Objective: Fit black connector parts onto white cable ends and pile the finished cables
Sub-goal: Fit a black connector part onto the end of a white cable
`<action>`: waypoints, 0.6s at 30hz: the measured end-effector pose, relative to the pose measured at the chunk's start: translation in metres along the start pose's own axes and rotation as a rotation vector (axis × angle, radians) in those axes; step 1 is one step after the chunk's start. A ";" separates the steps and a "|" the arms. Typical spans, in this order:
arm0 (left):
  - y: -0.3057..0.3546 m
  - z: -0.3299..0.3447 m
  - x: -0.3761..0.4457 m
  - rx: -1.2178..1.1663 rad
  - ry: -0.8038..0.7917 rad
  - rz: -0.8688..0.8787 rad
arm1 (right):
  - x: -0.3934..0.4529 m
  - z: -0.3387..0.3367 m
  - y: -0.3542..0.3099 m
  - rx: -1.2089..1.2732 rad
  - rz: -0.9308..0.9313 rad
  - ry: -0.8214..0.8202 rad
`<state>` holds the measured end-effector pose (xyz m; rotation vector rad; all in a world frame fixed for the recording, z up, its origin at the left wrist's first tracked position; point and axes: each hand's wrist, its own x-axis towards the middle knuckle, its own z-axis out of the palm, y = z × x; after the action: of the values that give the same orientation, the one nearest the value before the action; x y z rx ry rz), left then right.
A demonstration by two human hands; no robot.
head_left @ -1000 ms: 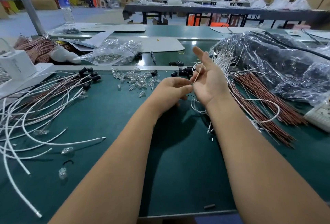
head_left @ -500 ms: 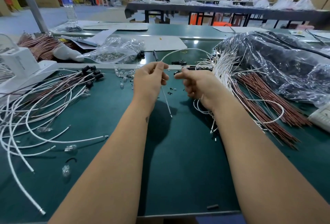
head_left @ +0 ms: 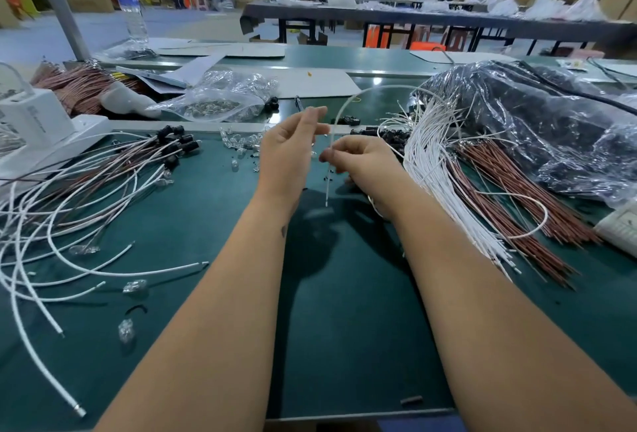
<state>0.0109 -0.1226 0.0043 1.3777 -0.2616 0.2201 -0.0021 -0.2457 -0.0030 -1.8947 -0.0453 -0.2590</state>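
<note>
Right hand (head_left: 362, 162) pinches white cable (head_left: 339, 114) upright.

Green-topped workbench strewn with cable stock and small parts

The green workbench (head_left: 213, 211) carries a loose spread of white cables (head_left: 51, 252) at the left, some tipped with black connector parts (head_left: 179, 145), mixed with brown wires (head_left: 103, 169). Clear plastic pieces (head_left: 135, 286) lie scattered near them and further back by the middle. At the right lies a bundle of white cables (head_left: 434, 183) beside red-brown wires (head_left: 510, 197), with a crumpled plastic bag (head_left: 537, 128) behind. A small heap of black parts (head_left: 393, 137) sits by that bundle; a white box (head_left: 31, 121) stands at far left.
</note>
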 end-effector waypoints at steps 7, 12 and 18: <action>-0.005 -0.009 0.006 -0.015 0.223 -0.083 | 0.035 -0.013 0.009 -0.561 0.210 0.166; -0.011 -0.008 0.009 0.036 0.160 -0.076 | 0.040 -0.014 0.012 -0.759 0.203 0.187; -0.009 -0.012 0.009 0.035 0.166 -0.108 | 0.024 -0.005 0.007 -0.372 0.094 0.324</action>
<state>0.0230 -0.1124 -0.0036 1.3957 -0.0448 0.2486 0.0220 -0.2553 -0.0026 -2.1906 0.3307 -0.5358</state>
